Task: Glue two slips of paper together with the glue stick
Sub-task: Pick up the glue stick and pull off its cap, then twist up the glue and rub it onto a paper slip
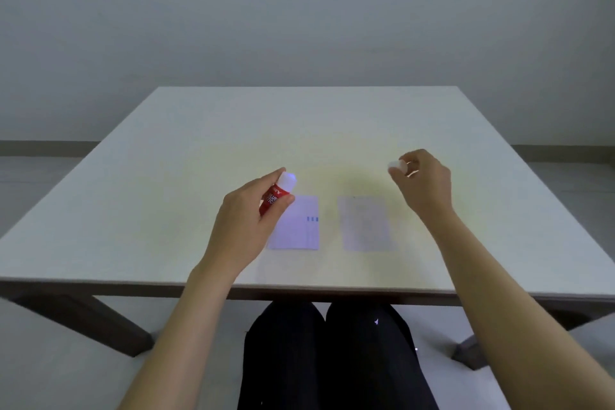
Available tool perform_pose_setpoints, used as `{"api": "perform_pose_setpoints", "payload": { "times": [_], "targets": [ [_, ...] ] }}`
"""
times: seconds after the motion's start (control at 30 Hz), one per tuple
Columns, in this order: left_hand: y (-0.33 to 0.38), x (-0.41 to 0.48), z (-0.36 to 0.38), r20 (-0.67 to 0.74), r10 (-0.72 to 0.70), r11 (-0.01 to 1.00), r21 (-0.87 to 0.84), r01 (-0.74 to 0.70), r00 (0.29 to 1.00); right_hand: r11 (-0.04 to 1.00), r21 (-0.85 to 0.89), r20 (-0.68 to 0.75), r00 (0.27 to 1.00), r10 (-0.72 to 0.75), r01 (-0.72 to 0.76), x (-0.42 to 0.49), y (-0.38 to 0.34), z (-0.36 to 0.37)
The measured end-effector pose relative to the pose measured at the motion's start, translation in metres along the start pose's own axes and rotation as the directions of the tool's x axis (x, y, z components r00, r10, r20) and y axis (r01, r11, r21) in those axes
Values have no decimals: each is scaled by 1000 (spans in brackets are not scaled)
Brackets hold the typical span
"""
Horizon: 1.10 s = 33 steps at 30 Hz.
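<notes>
My left hand [244,223] grips a red glue stick [278,195] with a white top, held tilted above the table. Its tip points up and to the right. My right hand [424,181] pinches a small white cap [397,166] between its fingertips, well apart from the stick. Two pale slips of paper lie flat side by side on the table. The left slip [298,225] has small blue marks near its right edge and is partly covered by my left hand. The right slip [366,223] lies fully in view below my right hand.
The white table [166,176] reaches to a grey wall at the back. Its near edge runs just above my lap, and dark table legs [100,319] slant down at both sides.
</notes>
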<state>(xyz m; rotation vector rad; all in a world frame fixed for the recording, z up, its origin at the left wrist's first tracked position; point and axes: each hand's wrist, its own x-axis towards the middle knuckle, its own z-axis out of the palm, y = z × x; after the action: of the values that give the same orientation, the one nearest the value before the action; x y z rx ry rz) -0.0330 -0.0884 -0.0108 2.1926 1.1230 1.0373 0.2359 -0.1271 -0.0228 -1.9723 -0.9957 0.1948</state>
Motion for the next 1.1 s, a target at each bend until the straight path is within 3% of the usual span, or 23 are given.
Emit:
{"api": "perform_pose_setpoints", "payload": {
  "times": [0.1,0.2,0.37,0.47,0.53,0.6,0.67,0.7,0.8,1.1],
  "targets": [
    [1,-4,2,-29,-41,997,-64,39,999,964,-247,69,994,-87,101,7,11,6],
    [4,-6,2,-23,-74,992,-100,71,997,909,-386,121,985,-119,157,6,17,9],
    [5,-5,0,-33,-145,965,-228,134,989,853,-477,132,977,-170,213,2,24,10],
    [7,-2,-1,-61,-265,897,-382,223,962,837,-507,112,978,-175,208,-6,15,4],
    [10,0,4,-91,-377,784,-562,265,922,911,-348,27,973,-227,222,-20,-3,5],
    [19,2,13,-102,-480,639,-722,267,871,975,76,58,976,-211,207,-41,-30,10],
    [31,4,23,-105,-542,515,-825,231,834,869,492,275,938,-213,53,-66,-56,18],
    [36,5,26,-112,-560,465,-863,200,821,794,606,358,905,-231,-37,-77,-64,21],
    [45,6,29,-159,-614,359,-929,95,773,711,690,411,882,-232,-135,-92,-76,27],
    [59,0,38,-48,-641,180,-980,89,766,757,649,348,916,-201,-81,-87,-76,18]
  ]
}}
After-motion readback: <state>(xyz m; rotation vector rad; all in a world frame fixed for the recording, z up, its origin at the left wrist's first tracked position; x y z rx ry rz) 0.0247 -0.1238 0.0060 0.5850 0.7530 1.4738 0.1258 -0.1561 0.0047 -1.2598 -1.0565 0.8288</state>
